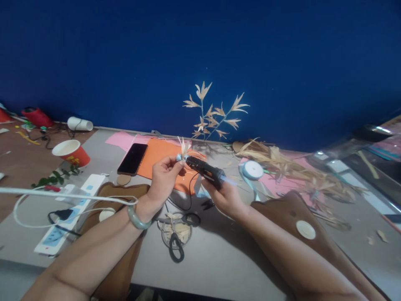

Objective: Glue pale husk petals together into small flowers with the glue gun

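Pinched in the fingers of my left hand (166,173) is a small dried-husk flower (184,147) with pale pointed petals and a light blue base. My right hand (227,198) grips a black glue gun (205,169), its nozzle right at the flower's base. Whether the nozzle touches it I cannot tell. Beneath both hands lies an orange sheet (156,154). Behind it stands a branch of similar husk flowers (216,115). Black-handled scissors (176,247) rest on the table nearer me, beside scraps of husk (177,230).
Left are a phone (133,159), a red paper cup (79,156), a power strip (53,238) and a white cable (72,192) crossing near my left wrist. Right are a ribbon roll (253,170) and dried husks (282,167). A blue wall (125,62) closes off the back.
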`<state>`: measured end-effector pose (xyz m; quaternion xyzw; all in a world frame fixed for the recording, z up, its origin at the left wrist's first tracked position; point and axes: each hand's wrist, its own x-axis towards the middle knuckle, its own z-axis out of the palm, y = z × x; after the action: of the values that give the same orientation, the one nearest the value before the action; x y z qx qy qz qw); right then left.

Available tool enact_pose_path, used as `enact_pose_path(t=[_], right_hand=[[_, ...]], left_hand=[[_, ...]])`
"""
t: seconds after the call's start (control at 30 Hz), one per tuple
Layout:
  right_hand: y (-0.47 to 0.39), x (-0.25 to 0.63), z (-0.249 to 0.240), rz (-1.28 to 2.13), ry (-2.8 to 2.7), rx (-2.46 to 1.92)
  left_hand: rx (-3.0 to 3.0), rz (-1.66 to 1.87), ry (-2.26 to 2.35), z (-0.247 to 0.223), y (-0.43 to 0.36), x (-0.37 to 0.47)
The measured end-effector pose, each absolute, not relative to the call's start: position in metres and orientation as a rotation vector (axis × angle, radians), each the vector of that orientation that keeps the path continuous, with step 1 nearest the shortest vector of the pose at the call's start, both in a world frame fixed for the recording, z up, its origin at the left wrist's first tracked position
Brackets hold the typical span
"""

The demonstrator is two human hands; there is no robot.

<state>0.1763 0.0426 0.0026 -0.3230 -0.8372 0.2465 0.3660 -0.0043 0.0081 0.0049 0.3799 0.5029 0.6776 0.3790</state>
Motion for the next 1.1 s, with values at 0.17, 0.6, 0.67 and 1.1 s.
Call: enact_pose_path(t=[0.17,0.6,0.67,1.1], right_hand=[[0.0432,0.1767,-0.0002,0.592,-2.176,-0.802],[0.0449,0.1768,-0.0020,0.569,-2.192,-0.803],[0.0451,0.1766,-0.0021,0.570,-2.191,-0.789],[0.0436,0.1766,0.0001,0.564,-2.168,-0.743]], left_hand=[[0.978,1.728,1.271,0.0042,0.0078,-0.0035],[0.943,1.728,1.241,0.0066,0.0073,-0.0021],[0.936,1.732,1.241,0.0060,0.0078,-0.0021],[0.976,1.728,1.232,0.0030,0.0071,-0.0027]])
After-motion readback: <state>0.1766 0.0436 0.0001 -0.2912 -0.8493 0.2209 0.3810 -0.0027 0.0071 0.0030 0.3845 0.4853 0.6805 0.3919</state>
